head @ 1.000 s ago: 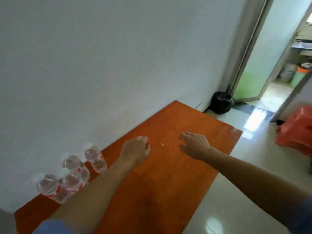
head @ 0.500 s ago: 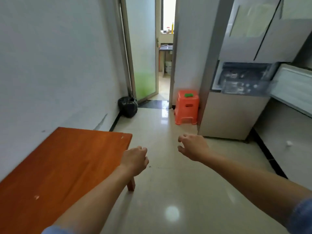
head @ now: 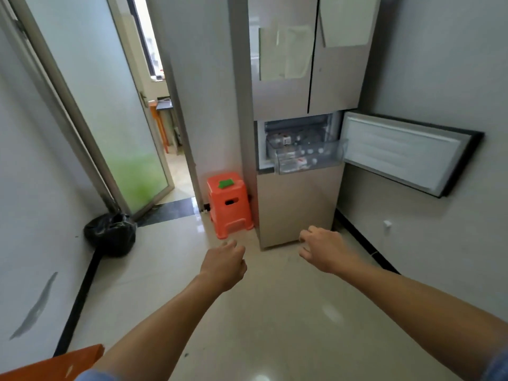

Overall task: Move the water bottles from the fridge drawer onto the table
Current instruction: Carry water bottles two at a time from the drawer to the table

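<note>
Since a moment ago the view has swung off the table (head: 55, 365), of which only an orange corner shows at the lower left, and the fridge (head: 299, 111) now stands straight ahead and closer. Both arms reach forward over the pale tiled floor (head: 261, 312). The left hand (head: 224, 264) is loosely curled, knuckles up, holding nothing. The right hand (head: 324, 250) is half open with its fingers bent downward, also holding nothing. The two hands are apart from each other and hang in the air, touching nothing.

Well beyond the hands and higher in the view, the fridge's middle compartment is open. Its door (head: 404, 152) is swung out to the right against the wall. A clear fridge drawer (head: 309, 158) is pulled forward from that compartment. Inside it lie the water bottles (head: 298, 160), seen only as pale shapes with white caps and bits of red label; how many there are I cannot make out at this distance. The drawer sits above and between the two hands, somewhat nearer the right one.

An orange plastic stool (head: 229, 204) stands just beside the fridge's left side, with a small green thing on its top. A black bag (head: 111, 233) sits on the floor by the glass door at the left.
</note>
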`<state>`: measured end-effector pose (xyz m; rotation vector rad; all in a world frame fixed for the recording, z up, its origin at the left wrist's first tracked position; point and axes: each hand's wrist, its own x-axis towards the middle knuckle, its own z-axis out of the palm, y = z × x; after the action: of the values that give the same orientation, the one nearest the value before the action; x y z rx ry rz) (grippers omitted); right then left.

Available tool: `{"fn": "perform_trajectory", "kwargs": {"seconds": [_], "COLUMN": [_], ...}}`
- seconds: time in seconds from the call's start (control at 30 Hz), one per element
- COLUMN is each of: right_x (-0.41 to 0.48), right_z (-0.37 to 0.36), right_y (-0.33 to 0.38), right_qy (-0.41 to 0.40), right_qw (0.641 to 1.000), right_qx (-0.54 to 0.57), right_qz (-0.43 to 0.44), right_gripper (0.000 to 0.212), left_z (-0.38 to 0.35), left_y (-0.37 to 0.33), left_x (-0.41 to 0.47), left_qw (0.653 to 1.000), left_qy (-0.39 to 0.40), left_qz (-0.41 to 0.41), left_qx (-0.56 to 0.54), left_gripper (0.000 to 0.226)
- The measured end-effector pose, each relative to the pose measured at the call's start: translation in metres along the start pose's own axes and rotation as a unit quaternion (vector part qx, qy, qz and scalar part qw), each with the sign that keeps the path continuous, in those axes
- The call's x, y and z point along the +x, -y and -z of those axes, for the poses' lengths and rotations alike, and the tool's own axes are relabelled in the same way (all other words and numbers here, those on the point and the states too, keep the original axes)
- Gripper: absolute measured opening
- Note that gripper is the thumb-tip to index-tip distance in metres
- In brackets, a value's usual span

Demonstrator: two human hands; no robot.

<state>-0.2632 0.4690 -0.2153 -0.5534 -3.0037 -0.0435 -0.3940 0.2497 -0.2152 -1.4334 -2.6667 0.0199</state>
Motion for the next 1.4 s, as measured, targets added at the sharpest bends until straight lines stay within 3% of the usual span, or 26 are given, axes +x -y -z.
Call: {"fn": "perform_trajectory", "kwargs": {"seconds": [0.2, 0.5, 0.83, 1.1, 1.4], "right_x": [0.081, 0.183, 0.367, 0.499, 0.641], "right_z": [0.006, -0.03, -0.038, -0.055, -0.068], "right_y": [-0.069, -0.196, -0.34, -0.379, -0.414], "right_qy": [-0.002, 0.015, 0.007, -0.005, 0.009], "right_qw": [0.995, 0.982, 0.983, 0.988, 0.986], "right_qx": [0.024, 0.052, 0.103, 0.114, 0.12], "right_qz": [-0.1, -0.181, -0.151, -0.104, -0.113], "right_gripper": [0.033, 0.03, 0.032, 0.032, 0.033], "left_z": [0.006, -0.026, -0.045, -0.069, -0.092], "left_y": [0.018, -0.023, -0.032, -0.002, 0.039], "left_x": [0.153, 0.333, 0.535, 0.639, 0.771], "left_qw": [0.997, 0.989, 0.995, 0.998, 0.997], "left_qy": [-0.002, 0.029, 0.024, 0.027, 0.031], "left_qz": [-0.075, -0.144, -0.092, -0.054, -0.043], "left_qx": [0.0, -0.013, -0.021, -0.031, -0.054], "left_gripper": [0.023, 0.023, 0.024, 0.025, 0.031]}}
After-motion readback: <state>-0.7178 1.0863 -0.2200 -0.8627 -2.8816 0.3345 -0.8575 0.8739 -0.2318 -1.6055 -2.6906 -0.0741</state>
